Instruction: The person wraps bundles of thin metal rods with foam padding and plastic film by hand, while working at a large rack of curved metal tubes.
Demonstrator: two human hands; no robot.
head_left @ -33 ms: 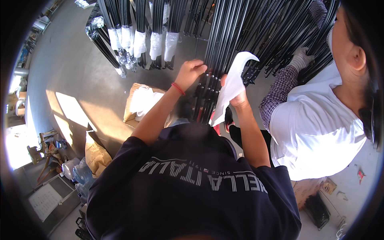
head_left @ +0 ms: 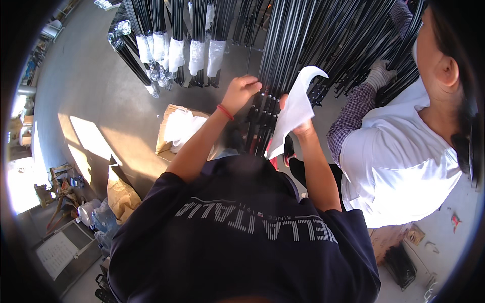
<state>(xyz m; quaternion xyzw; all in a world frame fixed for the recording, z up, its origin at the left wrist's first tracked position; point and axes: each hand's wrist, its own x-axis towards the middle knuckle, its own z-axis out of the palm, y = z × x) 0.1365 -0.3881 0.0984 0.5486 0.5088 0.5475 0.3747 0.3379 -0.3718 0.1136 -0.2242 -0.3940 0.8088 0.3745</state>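
Note:
My right hand (head_left: 304, 128) is closed on a thin white sheet (head_left: 294, 108), which hangs across the palm and hides most of the fingers. The sheet's upper end curls over to the right. A bundle of long black rods (head_left: 277, 55) stands upright in front of me, its lower ends close to my body. At the bundle's left edge, my left hand (head_left: 243, 92) has its fingers curled and the thumb pressed in. Whatever lies between those fingertips, if anything, is too small to make out. A red cord circles the left wrist.
Rod bundles with white-wrapped ends (head_left: 197, 58) hang at the far left. Below them stands an open cardboard box (head_left: 162, 146) of white material. Close on my right, a co-worker in a white shirt (head_left: 399, 166) has a gloved hand (head_left: 380, 74) on more black rods (head_left: 348, 45).
The white sheet has shifted slightly and spread a little wider in my right hand. My left hand stays about where it was.

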